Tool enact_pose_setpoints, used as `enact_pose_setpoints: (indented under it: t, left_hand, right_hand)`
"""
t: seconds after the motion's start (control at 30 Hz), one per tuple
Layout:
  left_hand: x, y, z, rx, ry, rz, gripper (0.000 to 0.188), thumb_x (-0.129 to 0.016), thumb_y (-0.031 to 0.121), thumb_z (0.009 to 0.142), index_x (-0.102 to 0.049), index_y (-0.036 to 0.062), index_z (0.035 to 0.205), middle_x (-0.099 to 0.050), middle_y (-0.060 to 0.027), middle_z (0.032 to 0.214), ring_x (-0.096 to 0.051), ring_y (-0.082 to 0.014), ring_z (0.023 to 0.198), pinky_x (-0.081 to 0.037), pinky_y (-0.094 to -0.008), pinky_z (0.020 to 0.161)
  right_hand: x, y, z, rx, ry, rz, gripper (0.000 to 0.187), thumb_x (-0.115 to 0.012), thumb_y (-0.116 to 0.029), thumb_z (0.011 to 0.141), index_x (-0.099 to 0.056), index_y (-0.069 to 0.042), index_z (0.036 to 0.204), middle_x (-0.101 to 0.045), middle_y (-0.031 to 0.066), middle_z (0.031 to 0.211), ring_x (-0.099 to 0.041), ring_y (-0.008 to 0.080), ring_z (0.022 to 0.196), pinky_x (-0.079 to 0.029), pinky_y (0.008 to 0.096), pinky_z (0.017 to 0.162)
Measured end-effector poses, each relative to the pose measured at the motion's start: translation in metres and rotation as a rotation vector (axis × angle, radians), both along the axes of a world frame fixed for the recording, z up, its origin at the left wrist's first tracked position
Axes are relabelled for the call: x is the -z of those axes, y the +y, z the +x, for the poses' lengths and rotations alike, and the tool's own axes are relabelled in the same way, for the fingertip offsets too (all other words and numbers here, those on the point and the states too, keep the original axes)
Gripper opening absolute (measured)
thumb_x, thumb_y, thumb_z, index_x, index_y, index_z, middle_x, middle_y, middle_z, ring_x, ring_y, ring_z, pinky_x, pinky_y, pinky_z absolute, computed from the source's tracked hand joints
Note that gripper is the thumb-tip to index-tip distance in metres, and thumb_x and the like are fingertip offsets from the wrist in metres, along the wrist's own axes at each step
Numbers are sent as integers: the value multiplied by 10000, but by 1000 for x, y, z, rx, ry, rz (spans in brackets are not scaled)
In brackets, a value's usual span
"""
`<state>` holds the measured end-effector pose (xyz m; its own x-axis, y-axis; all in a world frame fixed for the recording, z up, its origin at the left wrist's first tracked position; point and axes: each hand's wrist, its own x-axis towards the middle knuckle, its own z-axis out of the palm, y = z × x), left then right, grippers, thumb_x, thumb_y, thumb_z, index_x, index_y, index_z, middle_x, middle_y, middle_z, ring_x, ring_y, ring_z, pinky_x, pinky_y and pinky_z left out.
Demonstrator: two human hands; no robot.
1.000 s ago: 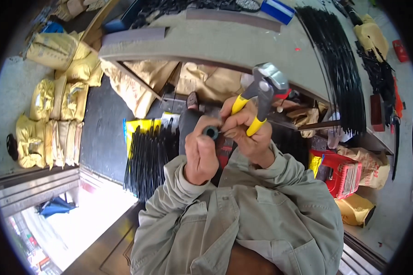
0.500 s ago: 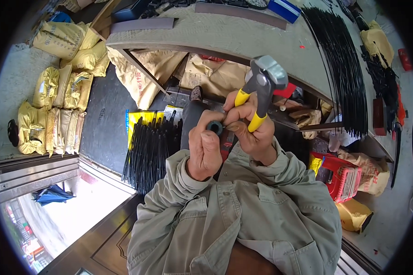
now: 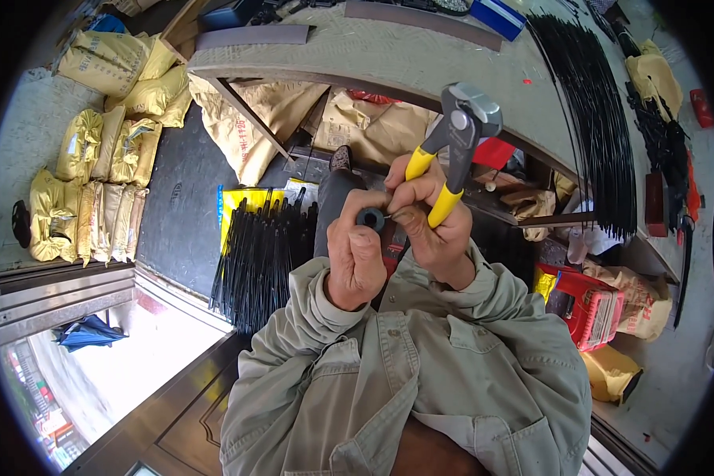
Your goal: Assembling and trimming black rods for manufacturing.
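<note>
My left hand (image 3: 352, 258) is closed around a black tube-like piece (image 3: 362, 218), its round hollow end facing up. Close beside it, my right hand (image 3: 439, 236) grips a pair of end-cutting pliers (image 3: 461, 141) with yellow handles and a metal head pointing up and away. Thumb and forefinger of that same hand pinch together at the tube's right side. A thin, small bit shows between them and the tube, too small to name. To the left of my hands stands a bundle of thin black rods (image 3: 255, 258) by a yellow package.
Across the far side runs a grey worktable (image 3: 373, 54), with long black strips (image 3: 583, 103) hanging over its right end. Filled yellow sacks (image 3: 107, 63) are stacked at left. A red plastic container (image 3: 595, 313) stands at right. An open doorway (image 3: 159, 349) lies at lower left.
The pliers' head has tilted slightly farther away from me. Both hands keep their holds, and the view has shifted a little.
</note>
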<state>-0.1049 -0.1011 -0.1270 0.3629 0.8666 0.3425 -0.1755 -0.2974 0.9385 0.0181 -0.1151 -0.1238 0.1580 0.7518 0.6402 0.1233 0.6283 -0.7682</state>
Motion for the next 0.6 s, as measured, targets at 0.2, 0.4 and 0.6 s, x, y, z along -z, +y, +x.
enact_pose_setpoints:
  t: [0.2,0.4,0.6]
  left_hand:
    - [2,2,6,-69,-60,99,563,-296,471,916,-491,-57,949,-514,-85,792,-460,-118,582,-359,-233,526]
    - [11,12,0,-145,-35,61,591,-281,492,914,-484,-62,934,-519,-90,793,-470,-133,576,-364,-224,543]
    - [16,26,-23,68,-250,-181,600,-280,509,910,-498,-49,928,-497,-51,747,-416,-99,540,-316,-201,514]
  right_hand:
    - [-2,-2,-6,78,-99,13,145,-592,-129,827,-528,0,841,-478,139,952,-461,181,832,-378,267,737]
    - [-1,4,-17,120,-78,-58,100,-590,-48,799,-539,8,864,-499,147,954,-498,193,796,-413,255,688]
    - [-21,-18,45,309,-757,7,202,-603,21,710,-588,4,910,-520,144,965,-563,242,801,-468,298,673]
